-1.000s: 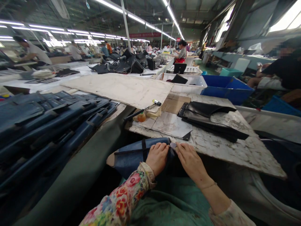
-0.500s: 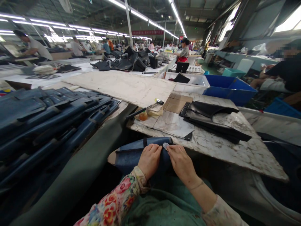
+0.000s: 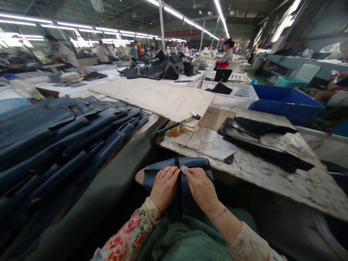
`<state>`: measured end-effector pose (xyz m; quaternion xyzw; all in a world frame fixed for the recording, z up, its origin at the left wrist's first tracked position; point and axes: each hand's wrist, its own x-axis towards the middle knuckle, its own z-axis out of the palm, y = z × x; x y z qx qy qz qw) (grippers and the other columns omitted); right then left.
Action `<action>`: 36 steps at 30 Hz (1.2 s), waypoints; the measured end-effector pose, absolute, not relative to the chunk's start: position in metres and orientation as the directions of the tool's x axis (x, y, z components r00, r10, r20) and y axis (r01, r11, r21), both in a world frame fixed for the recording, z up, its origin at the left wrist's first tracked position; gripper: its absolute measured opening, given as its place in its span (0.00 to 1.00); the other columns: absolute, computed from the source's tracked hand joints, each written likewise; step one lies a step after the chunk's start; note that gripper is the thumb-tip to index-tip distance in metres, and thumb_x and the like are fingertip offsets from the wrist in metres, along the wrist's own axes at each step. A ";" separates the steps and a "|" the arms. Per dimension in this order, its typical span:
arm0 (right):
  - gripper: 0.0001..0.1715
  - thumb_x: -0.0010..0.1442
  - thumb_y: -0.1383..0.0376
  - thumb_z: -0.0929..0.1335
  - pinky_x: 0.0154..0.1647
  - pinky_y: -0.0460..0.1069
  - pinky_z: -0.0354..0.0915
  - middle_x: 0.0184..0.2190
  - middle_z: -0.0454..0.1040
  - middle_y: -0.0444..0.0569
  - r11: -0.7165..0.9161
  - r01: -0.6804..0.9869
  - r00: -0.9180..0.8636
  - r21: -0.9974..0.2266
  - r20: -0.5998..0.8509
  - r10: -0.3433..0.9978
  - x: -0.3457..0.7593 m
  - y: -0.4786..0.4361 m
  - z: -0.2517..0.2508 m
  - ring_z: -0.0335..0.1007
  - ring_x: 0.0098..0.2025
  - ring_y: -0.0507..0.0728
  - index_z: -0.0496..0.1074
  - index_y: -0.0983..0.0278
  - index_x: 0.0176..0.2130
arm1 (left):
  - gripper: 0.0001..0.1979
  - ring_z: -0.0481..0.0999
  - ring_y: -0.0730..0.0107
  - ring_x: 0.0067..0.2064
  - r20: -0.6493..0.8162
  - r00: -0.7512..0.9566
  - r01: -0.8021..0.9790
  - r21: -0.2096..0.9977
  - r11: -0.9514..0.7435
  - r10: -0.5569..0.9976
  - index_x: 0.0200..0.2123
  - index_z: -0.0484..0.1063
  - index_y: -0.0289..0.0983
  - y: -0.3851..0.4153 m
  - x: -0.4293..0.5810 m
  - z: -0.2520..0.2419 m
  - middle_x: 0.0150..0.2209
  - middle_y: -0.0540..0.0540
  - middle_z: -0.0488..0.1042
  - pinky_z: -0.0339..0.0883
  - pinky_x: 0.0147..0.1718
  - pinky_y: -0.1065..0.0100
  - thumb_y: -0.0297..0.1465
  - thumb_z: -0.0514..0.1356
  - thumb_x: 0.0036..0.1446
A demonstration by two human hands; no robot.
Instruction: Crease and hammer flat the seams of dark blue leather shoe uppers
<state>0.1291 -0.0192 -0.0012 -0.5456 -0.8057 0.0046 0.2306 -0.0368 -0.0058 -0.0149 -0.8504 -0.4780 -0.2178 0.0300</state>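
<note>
A blue leather piece [image 3: 160, 164] with crossing black strips lies over my lap, its pale tan tip pointing left. My left hand [image 3: 165, 186] is closed on it, fingers pressed together just left of the upright black strip [image 3: 178, 192]. On the right side of that strip, my right hand [image 3: 200, 186] pinches a small whitish, translucent piece [image 3: 184, 169] against the leather. What exactly this piece is I cannot make out. Both sets of fingertips nearly meet at the strip crossing. The lower part of the leather is in shadow.
Stacked blue leather pieces [image 3: 89, 134] fill the left side. A worn tabletop [image 3: 274, 177] ahead carries a hammer [image 3: 176, 124], a small orange-coloured round thing [image 3: 175, 132] and black leather parts [image 3: 261, 145]. White [image 3: 244, 93] and blue bins [image 3: 285, 105] stand behind; co-workers sit farther off.
My hands have shifted left along the leather, bringing the right fingers from farther right up beside the upright strip. The view has turned slightly left.
</note>
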 end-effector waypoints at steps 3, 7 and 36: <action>0.17 0.61 0.71 0.60 0.47 0.54 0.66 0.41 0.70 0.53 0.406 0.873 -0.296 -0.272 0.366 0.882 0.132 -0.018 -0.002 0.63 0.45 0.58 0.67 0.63 0.49 | 0.19 0.61 0.61 0.58 0.406 0.463 0.826 0.125 -0.550 0.788 0.54 0.63 0.34 -0.014 -0.043 -0.024 0.55 0.42 0.66 0.59 0.53 0.58 0.25 0.48 0.60; 0.17 0.61 0.72 0.61 0.47 0.54 0.65 0.41 0.69 0.52 0.420 0.840 -0.295 -0.344 0.362 0.885 0.138 -0.018 0.000 0.62 0.44 0.58 0.67 0.64 0.50 | 0.21 0.54 0.61 0.62 0.388 0.484 0.829 0.084 -0.553 0.785 0.57 0.58 0.32 -0.025 -0.044 -0.030 0.60 0.41 0.59 0.56 0.56 0.58 0.27 0.47 0.61; 0.15 0.62 0.68 0.60 0.45 0.52 0.66 0.41 0.70 0.50 0.497 0.749 -0.461 -0.439 0.193 0.866 0.142 -0.003 0.021 0.64 0.43 0.56 0.69 0.62 0.46 | 0.15 0.66 0.63 0.47 0.237 0.459 0.833 0.219 -0.507 0.856 0.48 0.65 0.36 -0.012 -0.039 -0.009 0.50 0.42 0.68 0.65 0.43 0.61 0.25 0.49 0.59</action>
